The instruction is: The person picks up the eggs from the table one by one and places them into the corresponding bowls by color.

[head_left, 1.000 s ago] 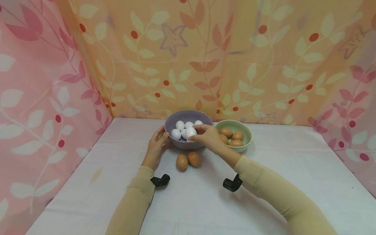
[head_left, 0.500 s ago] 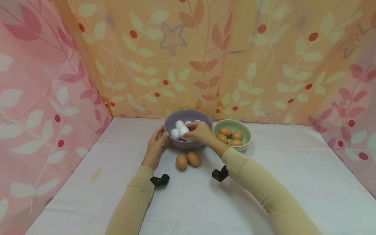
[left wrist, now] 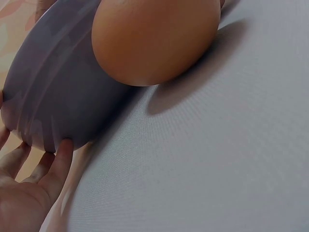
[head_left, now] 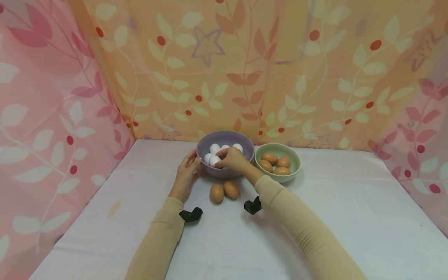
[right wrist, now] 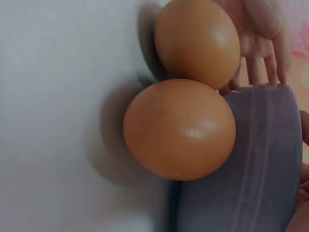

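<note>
A purple bowl (head_left: 224, 136) holds several white eggs (head_left: 214, 148) near the back of the table. My left hand (head_left: 184, 177) holds the bowl from its left, thumb at the rim and fingertips against the outer wall, as the left wrist view shows on the bowl (left wrist: 48, 87). Inside the bowl, my right hand (head_left: 235, 160) pinches one white egg (head_left: 215, 161) and hides part of the others. Just in front of the bowl, two brown eggs lie side by side, a left one (head_left: 217, 193) and a right one (head_left: 231, 189).
To the right of the purple bowl stands a light green bowl (head_left: 296, 165) with several brown eggs (head_left: 270, 158). A white cloth (head_left: 350, 202) covers the table. Patterned curtains (head_left: 287, 77) close off the back and both sides.
My right hand has moved left inside the purple bowl and lowered the white egg among the others. The left hand and the two brown eggs in front have stayed put.
</note>
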Demonstrator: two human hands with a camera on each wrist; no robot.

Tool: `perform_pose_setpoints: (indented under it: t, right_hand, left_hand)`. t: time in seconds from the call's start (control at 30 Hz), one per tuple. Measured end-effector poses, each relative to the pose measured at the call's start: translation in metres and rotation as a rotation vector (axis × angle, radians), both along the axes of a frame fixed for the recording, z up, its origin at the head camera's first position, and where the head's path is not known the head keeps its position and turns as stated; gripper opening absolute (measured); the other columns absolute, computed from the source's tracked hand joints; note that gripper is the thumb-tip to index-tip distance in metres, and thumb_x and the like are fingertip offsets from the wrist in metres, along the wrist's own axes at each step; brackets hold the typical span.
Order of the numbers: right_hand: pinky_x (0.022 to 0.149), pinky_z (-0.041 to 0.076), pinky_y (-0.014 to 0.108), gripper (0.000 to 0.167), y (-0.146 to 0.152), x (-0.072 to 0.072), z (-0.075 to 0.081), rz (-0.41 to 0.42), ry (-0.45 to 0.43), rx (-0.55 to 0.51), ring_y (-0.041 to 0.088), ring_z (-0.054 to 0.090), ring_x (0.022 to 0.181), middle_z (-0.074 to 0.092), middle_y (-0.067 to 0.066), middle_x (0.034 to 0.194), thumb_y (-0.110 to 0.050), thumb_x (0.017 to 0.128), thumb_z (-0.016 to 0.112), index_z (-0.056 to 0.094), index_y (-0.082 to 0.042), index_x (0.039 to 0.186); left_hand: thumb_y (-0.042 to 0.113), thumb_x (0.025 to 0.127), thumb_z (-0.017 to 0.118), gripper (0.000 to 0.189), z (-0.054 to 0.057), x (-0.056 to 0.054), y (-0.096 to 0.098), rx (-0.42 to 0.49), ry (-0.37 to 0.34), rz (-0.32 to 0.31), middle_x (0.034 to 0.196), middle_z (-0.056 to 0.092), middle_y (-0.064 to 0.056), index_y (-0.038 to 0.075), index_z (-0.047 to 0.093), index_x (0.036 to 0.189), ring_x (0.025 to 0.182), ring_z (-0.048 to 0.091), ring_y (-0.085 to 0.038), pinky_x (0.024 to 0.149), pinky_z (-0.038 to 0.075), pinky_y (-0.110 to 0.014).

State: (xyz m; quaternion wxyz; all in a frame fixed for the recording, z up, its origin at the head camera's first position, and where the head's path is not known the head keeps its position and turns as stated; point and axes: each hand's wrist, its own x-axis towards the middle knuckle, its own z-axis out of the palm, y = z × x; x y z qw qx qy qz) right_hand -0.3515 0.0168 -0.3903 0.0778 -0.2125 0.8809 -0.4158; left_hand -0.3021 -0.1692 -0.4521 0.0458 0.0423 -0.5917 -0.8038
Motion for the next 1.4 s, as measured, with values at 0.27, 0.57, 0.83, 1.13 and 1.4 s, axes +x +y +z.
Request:
perform_pose_setpoints:
  t: [0.27,0.57,0.83,1.13,1.4]
  right_hand:
    - [0.079,0.052,0.020,0.040,0.000,0.001,-0.002,0.033,0.072,0.069,0.013,0.063,0.088,0.076,0.012,0.103,-0.015,0.077,0.083,0.074,-0.002,0.114]
    - [0.071,0.044,0.013,0.033,-0.002,0.000,0.002,0.058,0.043,0.123,0.009,0.056,0.081,0.076,0.009,0.097,-0.011,0.078,0.078,0.075,-0.001,0.109]
    - [0.079,0.049,0.018,0.031,-0.001,-0.002,0.003,0.066,0.015,0.164,0.013,0.061,0.089,0.076,0.009,0.102,-0.014,0.080,0.078,0.076,-0.002,0.108]
    - [0.087,0.056,0.024,0.037,0.007,0.007,0.004,-0.060,-0.035,-0.138,0.021,0.070,0.104,0.075,0.013,0.110,-0.014,0.082,0.080,0.072,0.000,0.115]
    - [0.080,0.055,0.018,0.029,0.039,0.044,0.007,-0.141,-0.120,-0.462,0.005,0.068,0.090,0.076,0.009,0.107,-0.013,0.085,0.078,0.073,-0.001,0.111]
  left_hand:
    - [0.019,0.102,0.056,0.053,-0.001,-0.001,0.001,-0.002,-0.006,0.007,0.160,0.038,-0.003,0.017,0.039,0.152,0.143,0.041,-0.020,0.112,0.043,-0.047]
    - [0.017,0.102,0.055,0.052,-0.002,-0.001,0.001,0.013,0.006,0.004,0.159,0.038,-0.005,0.015,0.039,0.152,0.142,0.042,-0.023,0.112,0.043,-0.049]
    - [0.017,0.103,0.055,0.051,0.000,-0.001,0.001,0.008,-0.001,0.004,0.159,0.039,-0.004,0.015,0.040,0.152,0.141,0.042,-0.021,0.112,0.043,-0.048]
    - [0.017,0.103,0.055,0.053,-0.001,-0.002,0.000,0.008,-0.007,-0.004,0.160,0.037,-0.004,0.016,0.039,0.153,0.142,0.041,-0.022,0.111,0.043,-0.048]
    - [0.017,0.102,0.056,0.051,-0.003,-0.003,0.000,0.013,0.004,0.007,0.158,0.040,-0.005,0.015,0.042,0.151,0.140,0.043,-0.023,0.111,0.044,-0.050]
